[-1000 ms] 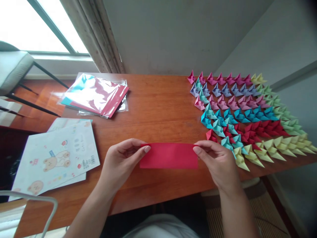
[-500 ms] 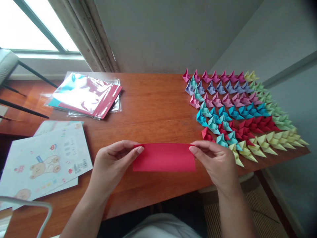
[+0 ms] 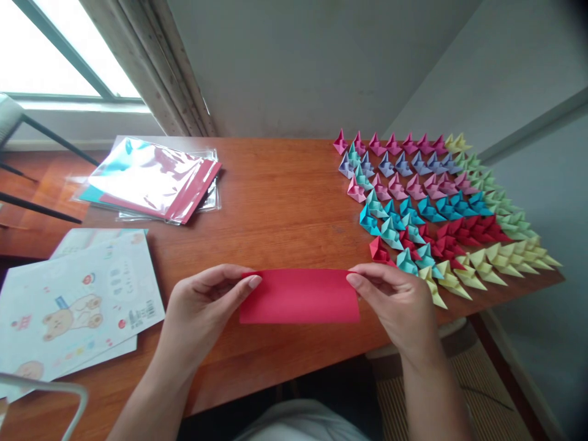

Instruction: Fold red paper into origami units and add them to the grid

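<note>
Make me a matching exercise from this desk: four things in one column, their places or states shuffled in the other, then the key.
Things
1. Red paper
2. Bear-printed sheet
3. Plastic packets
4. Folded paper pieces

Places and states
A. Glossy, towards the far left corner of the table
B. Spread across the right side in several colours
C. Pinched at its upper corners between the left hand and the right hand
D. Whitish, lying at the left, nearer the person, partly over another sheet

Pairs: 1-C, 2-D, 3-A, 4-B
</note>
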Tool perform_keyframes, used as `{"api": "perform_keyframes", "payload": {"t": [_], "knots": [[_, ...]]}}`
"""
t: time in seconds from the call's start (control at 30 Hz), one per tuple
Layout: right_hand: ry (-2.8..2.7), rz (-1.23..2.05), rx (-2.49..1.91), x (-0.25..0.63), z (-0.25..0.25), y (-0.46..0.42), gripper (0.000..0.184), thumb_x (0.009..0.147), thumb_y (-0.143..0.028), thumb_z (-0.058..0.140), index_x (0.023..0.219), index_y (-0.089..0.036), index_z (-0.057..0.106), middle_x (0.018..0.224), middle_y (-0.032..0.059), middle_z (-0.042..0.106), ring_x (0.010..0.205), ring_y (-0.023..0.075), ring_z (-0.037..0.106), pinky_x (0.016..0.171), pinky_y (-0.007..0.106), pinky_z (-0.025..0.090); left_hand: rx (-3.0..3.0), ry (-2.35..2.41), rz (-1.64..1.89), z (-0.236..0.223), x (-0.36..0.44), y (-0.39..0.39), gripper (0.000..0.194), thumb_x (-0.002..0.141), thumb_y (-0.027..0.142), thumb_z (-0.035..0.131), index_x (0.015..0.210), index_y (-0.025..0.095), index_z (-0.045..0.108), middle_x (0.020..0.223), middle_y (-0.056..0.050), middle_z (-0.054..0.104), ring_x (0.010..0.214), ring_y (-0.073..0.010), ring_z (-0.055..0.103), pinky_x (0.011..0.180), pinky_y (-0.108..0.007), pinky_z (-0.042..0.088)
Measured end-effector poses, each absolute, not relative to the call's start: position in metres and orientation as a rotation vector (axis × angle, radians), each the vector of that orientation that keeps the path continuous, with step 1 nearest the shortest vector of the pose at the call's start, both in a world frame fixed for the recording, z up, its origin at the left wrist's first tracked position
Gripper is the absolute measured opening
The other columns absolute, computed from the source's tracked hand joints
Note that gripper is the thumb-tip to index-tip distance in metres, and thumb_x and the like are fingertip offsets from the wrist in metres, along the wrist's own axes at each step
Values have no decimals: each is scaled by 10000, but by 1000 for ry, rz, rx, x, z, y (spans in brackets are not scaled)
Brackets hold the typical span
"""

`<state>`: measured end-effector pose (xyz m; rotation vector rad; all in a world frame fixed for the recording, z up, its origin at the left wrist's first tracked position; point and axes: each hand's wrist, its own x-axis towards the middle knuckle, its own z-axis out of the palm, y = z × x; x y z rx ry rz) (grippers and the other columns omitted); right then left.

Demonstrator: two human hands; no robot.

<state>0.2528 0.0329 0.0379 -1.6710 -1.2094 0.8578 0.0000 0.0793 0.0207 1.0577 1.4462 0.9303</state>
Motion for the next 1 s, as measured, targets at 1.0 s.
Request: {"api": "perform_keyframes", "payload": {"t": [1.0], "knots": [[-1205, 823, -1676, 259, 22, 28, 114, 800, -362, 794, 852, -260, 801, 793, 15, 781, 671, 179, 729, 610, 247, 621, 1031, 1388, 932, 24, 1, 77, 256, 645, 390, 883, 747, 183, 771, 737, -44, 774, 674, -189, 709, 580, -227, 564]]}}
